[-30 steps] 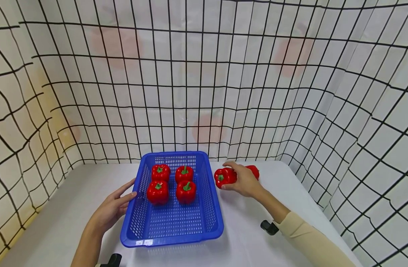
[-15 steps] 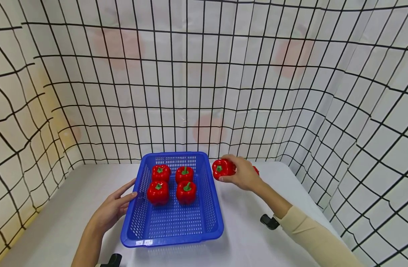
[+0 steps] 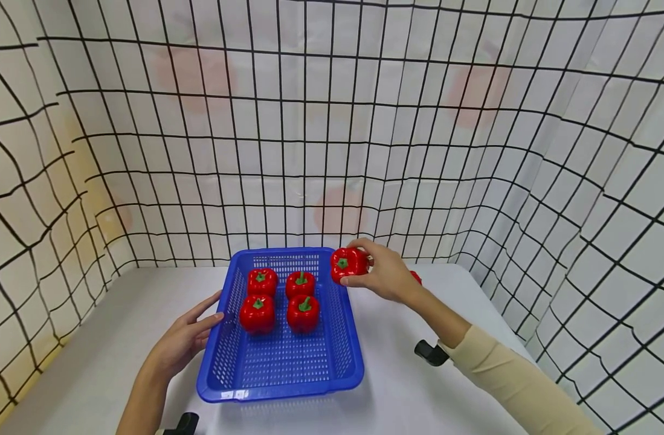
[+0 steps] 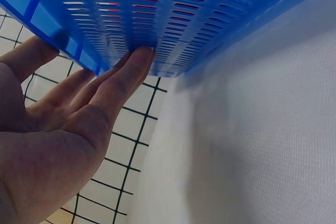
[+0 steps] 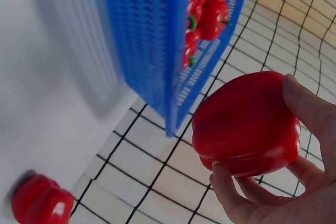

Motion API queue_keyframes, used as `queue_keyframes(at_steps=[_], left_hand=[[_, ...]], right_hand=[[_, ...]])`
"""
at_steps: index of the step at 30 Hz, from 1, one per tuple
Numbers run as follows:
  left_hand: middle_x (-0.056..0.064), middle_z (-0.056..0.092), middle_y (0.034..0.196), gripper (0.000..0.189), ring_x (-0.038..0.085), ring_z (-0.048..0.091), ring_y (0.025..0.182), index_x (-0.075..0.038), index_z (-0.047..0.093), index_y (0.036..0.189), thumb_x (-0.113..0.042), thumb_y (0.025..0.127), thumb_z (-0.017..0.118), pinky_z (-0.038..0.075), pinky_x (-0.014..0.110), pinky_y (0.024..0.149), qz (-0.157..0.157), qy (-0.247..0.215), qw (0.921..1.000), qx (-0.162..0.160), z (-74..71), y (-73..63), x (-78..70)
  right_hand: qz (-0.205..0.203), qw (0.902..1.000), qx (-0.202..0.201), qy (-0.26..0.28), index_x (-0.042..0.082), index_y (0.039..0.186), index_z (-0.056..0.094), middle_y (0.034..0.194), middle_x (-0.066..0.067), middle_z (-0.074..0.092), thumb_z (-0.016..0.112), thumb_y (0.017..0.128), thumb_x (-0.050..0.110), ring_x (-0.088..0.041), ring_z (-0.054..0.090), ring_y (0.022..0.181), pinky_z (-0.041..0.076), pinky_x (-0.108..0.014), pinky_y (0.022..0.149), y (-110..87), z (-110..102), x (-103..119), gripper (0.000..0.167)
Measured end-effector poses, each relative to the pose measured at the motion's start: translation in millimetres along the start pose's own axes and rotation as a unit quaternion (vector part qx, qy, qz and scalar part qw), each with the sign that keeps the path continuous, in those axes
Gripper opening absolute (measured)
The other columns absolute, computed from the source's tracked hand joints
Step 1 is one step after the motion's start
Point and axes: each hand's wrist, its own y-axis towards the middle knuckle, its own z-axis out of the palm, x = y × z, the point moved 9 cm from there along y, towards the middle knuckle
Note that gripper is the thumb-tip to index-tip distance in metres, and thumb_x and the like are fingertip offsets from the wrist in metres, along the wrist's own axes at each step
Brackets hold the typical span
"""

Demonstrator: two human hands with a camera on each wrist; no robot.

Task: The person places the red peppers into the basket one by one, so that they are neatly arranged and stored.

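Observation:
My right hand (image 3: pixel 383 272) grips a glossy red bell pepper (image 3: pixel 347 266) with a green stem, thumb on one side and fingers on the other. In the head view this pepper overlaps the far right corner of the blue plastic basket (image 3: pixel 288 396). The right wrist view shows the held pepper (image 5: pixel 247 124) raised beside the basket wall (image 5: pixel 144 30). Inside the basket, several red bell peppers (image 3: pixel 257 314) sit in two rows towards the far end. My left hand (image 3: pixel 179 344) holds the basket's left rim, thumb over it and fingers (image 4: pixel 123 80) against the outer wall.
Another red bell pepper (image 5: pixel 42 200) lies on the white table (image 3: pixel 402 374) to the right, mostly hidden behind my right hand in the head view. Black grid netting (image 3: pixel 304 175) over white sheeting encloses the back and both sides.
My right hand has lifted the bell pepper off the table and carried it up and left to the basket's far right corner. The left hand and basket stay in place.

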Motion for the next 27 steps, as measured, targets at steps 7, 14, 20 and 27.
queue_keyframes(at_steps=[7, 14, 20, 27], left_hand=[[0.026, 0.042, 0.157, 0.077, 0.032, 0.07, 0.116, -0.026, 0.02, 0.164, -0.037, 0.1, 0.062, 0.058, 0.04, 0.095, 0.002, 0.006, 1.0, -0.001, -0.1, 0.4, -0.7], [0.026, 0.042, 0.157, 0.078, 0.032, 0.07, 0.117, -0.025, 0.019, 0.164, -0.037, 0.101, 0.062, 0.058, 0.039, 0.096, 0.002, 0.005, 1.0, 0.004, 0.4, 0.8, -0.3], [0.026, 0.044, 0.155, 0.077, 0.031, 0.07, 0.116, -0.022, 0.019, 0.164, -0.036, 0.101, 0.062, 0.058, 0.037, 0.096, 0.006, 0.001, 0.9999, 0.009, -1.2, 2.6, 0.9], [0.025, 0.043, 0.156, 0.078, 0.031, 0.07, 0.117, -0.025, 0.02, 0.164, -0.037, 0.1, 0.063, 0.058, 0.037, 0.096, 0.002, 0.001, 1.0, 0.004, -2.1, 3.4, 1.8]], right_hand=[[-0.004, 0.9995, 0.007, 0.03, 0.019, 0.143, 0.053, 0.132, -0.012, 0.064, 0.088, 0.078, 0.036, -0.033, 0.064, 0.114, 0.063, -0.037, 0.076, 2.4, 5.2, 15.7, 0.075], [-0.014, 0.9994, 0.006, 0.032, 0.019, 0.14, 0.057, 0.125, -0.01, 0.064, 0.088, 0.077, 0.039, -0.029, 0.061, 0.112, 0.062, -0.033, 0.074, 3.4, 15.4, 28.1, 0.073], [-0.008, 0.999, 0.012, 0.042, 0.021, 0.138, 0.058, 0.122, -0.009, 0.065, 0.09, 0.075, 0.038, -0.027, 0.063, 0.111, 0.062, -0.034, 0.073, 1.3, 24.9, 36.2, 0.072], [-0.014, 0.997, 0.034, 0.069, 0.019, 0.137, 0.058, 0.118, -0.007, 0.07, 0.089, 0.076, 0.037, -0.026, 0.067, 0.107, 0.063, -0.034, 0.076, -0.2, 38.3, 42.7, 0.071]])
